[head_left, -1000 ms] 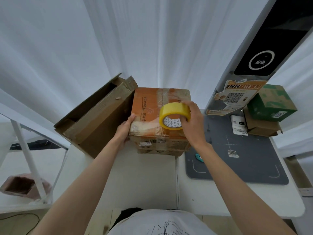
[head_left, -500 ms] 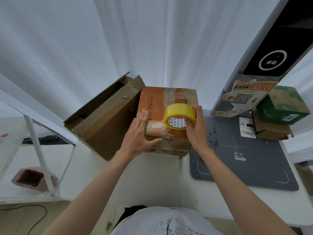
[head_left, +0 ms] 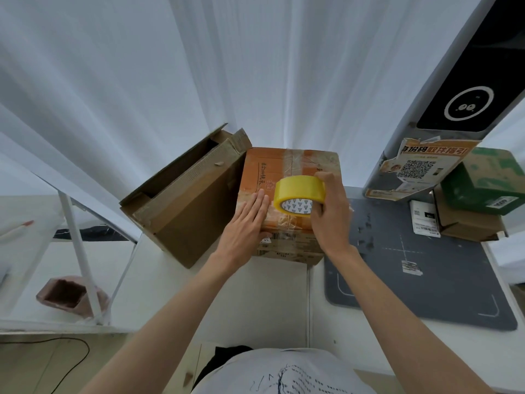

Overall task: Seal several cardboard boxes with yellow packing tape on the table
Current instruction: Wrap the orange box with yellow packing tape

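Left hand [head_left: 246, 223]: fingers straight and together, pressed flat on the orange box [head_left: 289, 177] top, near edge.
Right hand [head_left: 329, 211]: curled round the yellow tape roll [head_left: 298, 193], held just over the box.
Orange box: on the white table [head_left: 278, 291], touching a brown open box [head_left: 187, 200] to its left.

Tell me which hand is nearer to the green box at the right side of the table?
Right. The right hand grips the yellow tape roll above the orange box, toward the green box; the left hand lies flat farther away.
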`<state>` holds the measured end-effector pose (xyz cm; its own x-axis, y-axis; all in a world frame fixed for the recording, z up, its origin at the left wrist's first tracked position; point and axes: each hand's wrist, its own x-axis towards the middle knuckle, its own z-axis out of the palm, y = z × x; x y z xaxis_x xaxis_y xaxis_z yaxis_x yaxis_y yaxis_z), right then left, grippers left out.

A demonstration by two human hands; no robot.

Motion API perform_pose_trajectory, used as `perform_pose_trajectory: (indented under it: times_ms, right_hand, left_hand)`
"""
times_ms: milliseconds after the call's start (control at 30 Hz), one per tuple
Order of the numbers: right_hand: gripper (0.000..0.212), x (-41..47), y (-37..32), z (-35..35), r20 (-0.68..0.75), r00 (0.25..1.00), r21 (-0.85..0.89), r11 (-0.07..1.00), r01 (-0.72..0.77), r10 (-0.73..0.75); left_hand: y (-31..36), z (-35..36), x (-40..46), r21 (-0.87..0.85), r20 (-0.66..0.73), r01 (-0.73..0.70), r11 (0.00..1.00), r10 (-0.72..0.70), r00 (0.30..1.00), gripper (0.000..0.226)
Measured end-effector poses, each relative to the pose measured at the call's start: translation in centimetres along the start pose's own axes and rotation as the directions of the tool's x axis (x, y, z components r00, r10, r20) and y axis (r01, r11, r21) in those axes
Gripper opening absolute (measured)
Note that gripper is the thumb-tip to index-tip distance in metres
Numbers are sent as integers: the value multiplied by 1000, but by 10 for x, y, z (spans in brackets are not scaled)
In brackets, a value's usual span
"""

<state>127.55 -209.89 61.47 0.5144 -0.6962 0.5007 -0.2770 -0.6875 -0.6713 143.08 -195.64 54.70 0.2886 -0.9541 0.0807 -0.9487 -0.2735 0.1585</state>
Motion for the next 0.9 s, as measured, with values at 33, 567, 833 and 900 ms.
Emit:
perform_pose_trajectory:
  times_ms: [33,567,833,900]
  right_hand:
    - [52,2,-4,-1,10,1000,-29,999,14,-13]
    - [49,11,13,-17,102,991,-165,983,-74,92]
    - [48,3,27,-32,129,991,-244,970,-11,43]
    - [50,6,37,-48,87,995,-314,949,-13,43]
  left_hand:
    - [0,0,0,-20,0,-1,1000,1,1000,89]
    - [-13,0,-4,-54,2,-39,998,39,999,89]
    - [-15,1,-1,-29,14,-87,996,87,996,78]
    - [-16,0,0,-34,12,-87,996,87,996,79]
